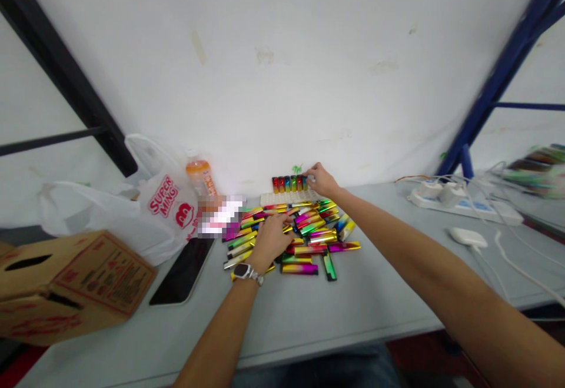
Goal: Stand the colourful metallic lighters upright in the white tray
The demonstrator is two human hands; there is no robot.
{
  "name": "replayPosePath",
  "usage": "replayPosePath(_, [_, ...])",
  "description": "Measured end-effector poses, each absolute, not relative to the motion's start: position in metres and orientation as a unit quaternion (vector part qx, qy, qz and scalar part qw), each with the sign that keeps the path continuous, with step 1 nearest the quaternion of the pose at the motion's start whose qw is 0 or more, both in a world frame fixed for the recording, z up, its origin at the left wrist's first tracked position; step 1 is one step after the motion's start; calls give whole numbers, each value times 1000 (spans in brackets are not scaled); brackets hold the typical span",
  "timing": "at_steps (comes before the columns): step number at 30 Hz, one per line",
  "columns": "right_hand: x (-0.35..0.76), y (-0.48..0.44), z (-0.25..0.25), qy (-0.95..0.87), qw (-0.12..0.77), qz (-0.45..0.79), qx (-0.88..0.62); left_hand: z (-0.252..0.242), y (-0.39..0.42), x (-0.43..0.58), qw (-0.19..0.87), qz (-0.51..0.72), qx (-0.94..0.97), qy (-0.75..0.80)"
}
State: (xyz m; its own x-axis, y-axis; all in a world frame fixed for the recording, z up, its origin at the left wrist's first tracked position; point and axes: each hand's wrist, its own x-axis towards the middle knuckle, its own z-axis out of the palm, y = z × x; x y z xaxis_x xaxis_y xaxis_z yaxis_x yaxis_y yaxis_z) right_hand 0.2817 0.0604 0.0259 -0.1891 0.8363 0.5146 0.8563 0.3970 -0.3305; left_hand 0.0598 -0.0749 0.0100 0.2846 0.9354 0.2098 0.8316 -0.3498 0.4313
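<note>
A pile of several shiny multicoloured lighters lies on the grey table. My left hand, with a watch on the wrist, rests on the pile's left part, fingers curled over some lighters. My right hand reaches to the far side, its fingers pinched on the end lighter of a row of upright lighters standing in a white tray near the wall.
A white plastic bag and an orange-capped bottle stand at the left, with a cardboard box and a black phone in front. At the right lie a power strip, white cables and a charger.
</note>
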Motion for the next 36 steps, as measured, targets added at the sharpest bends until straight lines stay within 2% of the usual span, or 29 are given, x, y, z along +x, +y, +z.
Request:
replayPosePath(7, [277, 38, 15, -774, 244, -61, -581, 9, -71, 54, 134, 213, 802, 541])
replayPosePath(9, [275, 28, 15, -771, 250, -58, -583, 10, -70, 53, 131, 208, 804, 541])
replayPosePath(16, [251, -26, 22, -758, 423, 24, -497, 9, -65, 53, 185, 261, 791, 522])
replayPosePath(22, [221, -61, 21, -691, 551, 118, -453, 16, -65, 58, 282, 465, 727, 418])
replayPosePath(30, [208, -82, 8, -651, 571, 288, -408, 24, -72, 70, 432, 598, 589, 331])
replayPosePath(33, [209, -82, 8, -613, 597, 360, -372, 23, -70, 67, 405, 589, 597, 365])
replayPosePath(36, [210, -79, 8, -577, 625, 375, -368, 24, -72, 60, 348, 529, 655, 414])
